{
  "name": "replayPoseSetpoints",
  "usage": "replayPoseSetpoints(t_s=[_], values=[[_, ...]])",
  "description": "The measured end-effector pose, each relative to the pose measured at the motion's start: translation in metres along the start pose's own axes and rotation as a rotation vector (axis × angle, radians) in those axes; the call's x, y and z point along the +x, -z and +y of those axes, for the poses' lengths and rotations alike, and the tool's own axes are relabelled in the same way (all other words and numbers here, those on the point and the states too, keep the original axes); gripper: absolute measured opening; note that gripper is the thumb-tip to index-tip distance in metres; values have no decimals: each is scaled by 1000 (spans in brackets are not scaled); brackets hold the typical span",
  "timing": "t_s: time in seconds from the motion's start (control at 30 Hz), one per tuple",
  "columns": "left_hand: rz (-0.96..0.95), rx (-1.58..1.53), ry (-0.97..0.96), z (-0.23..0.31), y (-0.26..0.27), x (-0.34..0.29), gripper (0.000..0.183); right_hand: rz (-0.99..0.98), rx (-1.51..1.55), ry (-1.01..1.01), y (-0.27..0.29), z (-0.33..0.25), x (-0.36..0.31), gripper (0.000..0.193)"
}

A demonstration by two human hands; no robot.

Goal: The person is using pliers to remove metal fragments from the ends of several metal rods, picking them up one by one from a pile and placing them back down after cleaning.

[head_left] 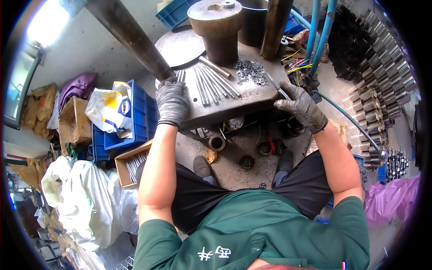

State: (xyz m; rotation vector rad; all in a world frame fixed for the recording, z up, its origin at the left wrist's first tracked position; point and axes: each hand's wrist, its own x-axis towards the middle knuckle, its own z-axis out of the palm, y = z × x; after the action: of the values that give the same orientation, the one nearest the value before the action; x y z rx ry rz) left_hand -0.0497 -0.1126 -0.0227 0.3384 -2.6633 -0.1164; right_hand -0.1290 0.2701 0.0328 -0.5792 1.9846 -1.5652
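The person is sitting at a round metal surface (252, 96), both hands in grey knit gloves. The left hand (172, 100) is resting at the surface's near-left edge, its fingers (168, 85) curling loosely around the ends of a few thin metal rods (180, 74) that are poking out just above the knuckles. The right hand (302, 106) is sitting at the near-right edge, its fingers (288, 92) pinching a single thin rod (275, 86) whose far end is pointing toward a pile of small washers (252, 71). Between the two hands a fan of long loose rods (215, 83) is lying flat on the surface, with a thicker short bar (215, 66) lying across their far ends. Behind them a heavy cylindrical block (217, 28) is standing upright. Down at the left, a cardboard box (130, 163) holding more rods is sitting on the floor beside blue crates (140, 118).
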Motion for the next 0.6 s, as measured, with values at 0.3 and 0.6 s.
replayPoseSetpoints(t_s=[0.3,0.6], values=[[-191,-193,47,36,7,-5,37,284,-881,445,9,31,23,29],[-187,-84,101,28,7,-1,41,226,-1119,536,3,56,49,21]])
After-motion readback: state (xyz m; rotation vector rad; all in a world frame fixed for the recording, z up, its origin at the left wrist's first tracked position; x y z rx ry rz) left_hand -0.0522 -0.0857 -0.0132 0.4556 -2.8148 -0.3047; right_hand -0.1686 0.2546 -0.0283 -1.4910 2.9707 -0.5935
